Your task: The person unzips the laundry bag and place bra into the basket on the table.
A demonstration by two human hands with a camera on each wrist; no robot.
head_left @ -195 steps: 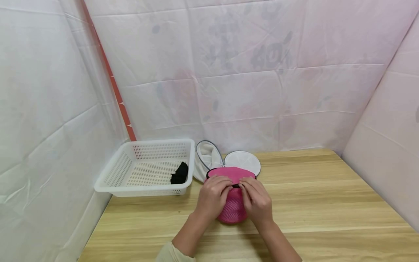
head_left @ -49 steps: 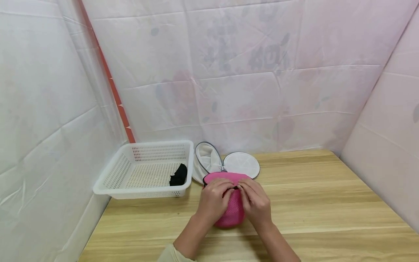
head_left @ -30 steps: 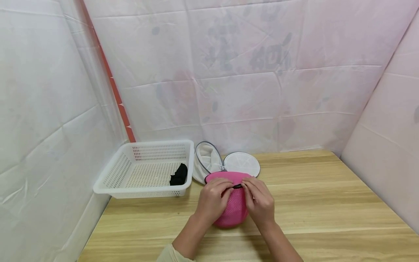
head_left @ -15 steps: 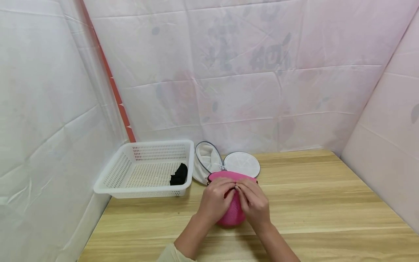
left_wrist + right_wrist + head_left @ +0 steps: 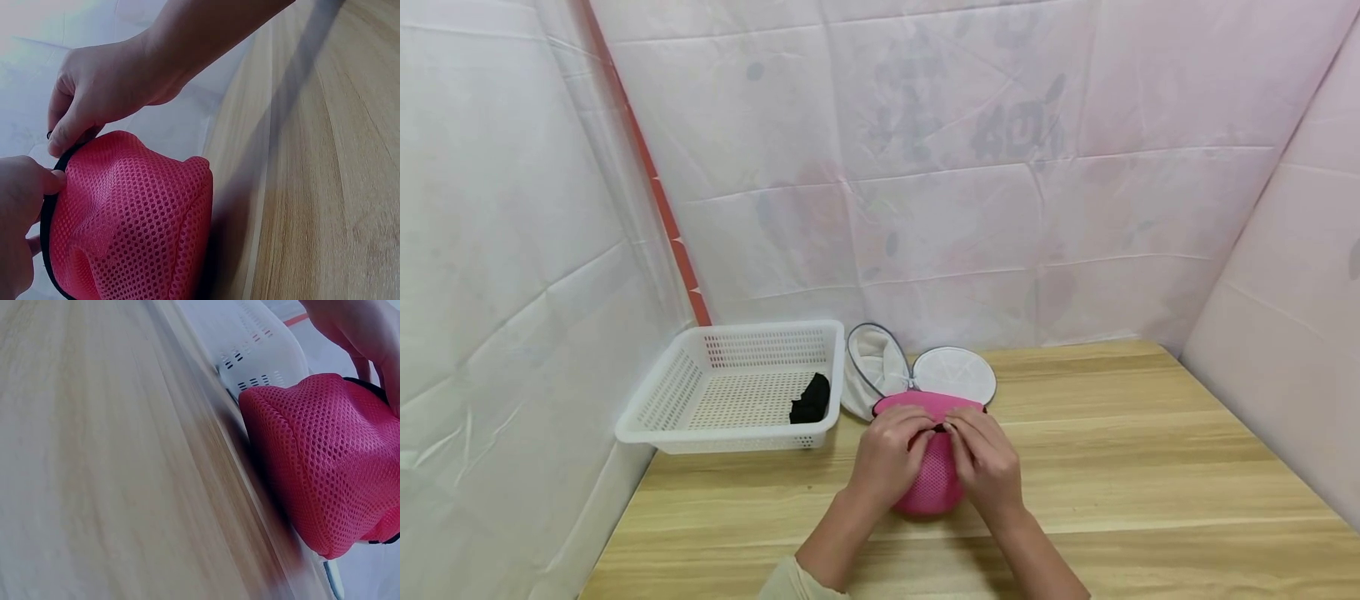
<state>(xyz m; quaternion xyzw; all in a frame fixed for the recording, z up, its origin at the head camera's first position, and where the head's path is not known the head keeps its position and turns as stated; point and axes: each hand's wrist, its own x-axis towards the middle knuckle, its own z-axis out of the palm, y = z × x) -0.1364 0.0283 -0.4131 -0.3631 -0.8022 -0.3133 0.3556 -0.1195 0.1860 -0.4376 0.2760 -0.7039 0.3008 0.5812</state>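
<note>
A pink mesh laundry bag [image 5: 931, 483] with black edging stands on the table in the head view, between both hands. My left hand [image 5: 887, 458] pinches its black edge from the left. Close beside those fingertips, my right hand [image 5: 991, 468] pinches the same edge, leaving a short black stretch showing between them. The pink top panel [image 5: 928, 402] shows behind the fingers. In the left wrist view the mesh side [image 5: 134, 219] bulges and creases under the dark edge. Fingers cover any zip pull, and the bag's inside is hidden.
A white perforated basket [image 5: 730, 435] at the left holds a folded black cloth item [image 5: 811, 400]. Behind the pink bag lies a white mesh bag [image 5: 865, 375] with its round lid [image 5: 955, 375] folded open. Pale sheeting [image 5: 940, 225] hangs around the wooden table [image 5: 1150, 467].
Both hands keep pinching the bag's edge. The right fingertips move away from the left ones, come together with them, then part slightly. The bag shifts a little. Basket and white bag stay put.
</note>
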